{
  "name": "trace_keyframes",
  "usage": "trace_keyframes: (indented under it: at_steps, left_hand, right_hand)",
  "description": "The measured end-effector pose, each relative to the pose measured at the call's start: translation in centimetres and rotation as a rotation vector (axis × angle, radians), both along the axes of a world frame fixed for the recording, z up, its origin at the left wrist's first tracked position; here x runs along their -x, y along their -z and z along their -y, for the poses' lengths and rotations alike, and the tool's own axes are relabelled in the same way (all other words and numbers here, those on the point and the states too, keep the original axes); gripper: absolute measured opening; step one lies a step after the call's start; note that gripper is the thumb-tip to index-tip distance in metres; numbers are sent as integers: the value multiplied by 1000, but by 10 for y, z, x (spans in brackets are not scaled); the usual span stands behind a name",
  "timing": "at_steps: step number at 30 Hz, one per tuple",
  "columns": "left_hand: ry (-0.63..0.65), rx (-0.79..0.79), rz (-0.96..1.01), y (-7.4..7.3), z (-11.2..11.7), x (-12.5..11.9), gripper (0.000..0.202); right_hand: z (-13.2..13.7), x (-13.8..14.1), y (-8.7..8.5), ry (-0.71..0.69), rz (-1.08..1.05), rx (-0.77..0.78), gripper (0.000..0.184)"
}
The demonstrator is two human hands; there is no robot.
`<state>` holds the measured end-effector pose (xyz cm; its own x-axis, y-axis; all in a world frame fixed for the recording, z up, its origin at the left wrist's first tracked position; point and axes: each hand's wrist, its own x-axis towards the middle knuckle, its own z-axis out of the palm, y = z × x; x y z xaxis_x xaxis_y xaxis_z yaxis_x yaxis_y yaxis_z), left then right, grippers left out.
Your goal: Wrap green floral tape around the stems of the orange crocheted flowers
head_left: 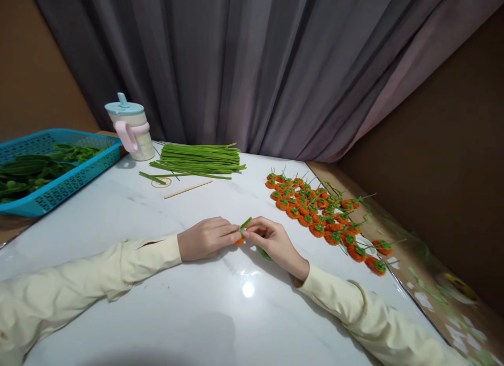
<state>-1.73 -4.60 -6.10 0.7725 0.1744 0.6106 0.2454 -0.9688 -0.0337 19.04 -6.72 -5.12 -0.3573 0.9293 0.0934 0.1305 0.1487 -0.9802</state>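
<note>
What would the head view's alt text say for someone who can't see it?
Left hand and right hand together hold a small orange piece with a green strip at a white table. Beyond lies a pile of green strips; orange-and-green pieces cluster at right, a blue basket stands at left.

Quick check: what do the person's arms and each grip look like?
The left sleeve and right sleeve are long, creased and pale cream, with plain cuffs. A slit opening shows near the left wrist. The left grip and right grip are ungloved hands, with no markings that I can make out.
</note>
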Motion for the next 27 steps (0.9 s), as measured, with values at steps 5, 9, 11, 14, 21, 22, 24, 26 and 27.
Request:
trace_keyframes:
  at_steps: [5,9,11,14,21,22,24,26,27]
  left_hand:
    - [14,5,45,-1,0,0,22]
    - [39,55,44,-3,1,-1,23]
    - [47,70,43,-4,2,-1,22]
    - [53,92,52,-5,2,-1,22]
    - [52,87,75,-1,1,0,28]
    - [56,70,81,0,0,0,28]
    - [72,37,88,0,-1,1,30]
    - [92,28,89,0,-1,1,31]
    - [102,34,87,-1,-2,1,31]
  right_hand:
    - [0,0,-2,-5,-20,12,25]
    - [1,-1,-5,-47,-2,7,23]
    - [2,-2,-6,-67,4,1,22]
    - [2,-2,-6,-79,9,-7,22]
    - [1,-2,-3,-81,-5,-17,23]
    - [1,-2,-3,-83,-11,-17,22]
    - [1,-2,-2,-83,-15,-20,22]
    - [1,-2,-3,-85,-8,-20,23]
    - [2,-2,-3,-90,-4,-16,23]
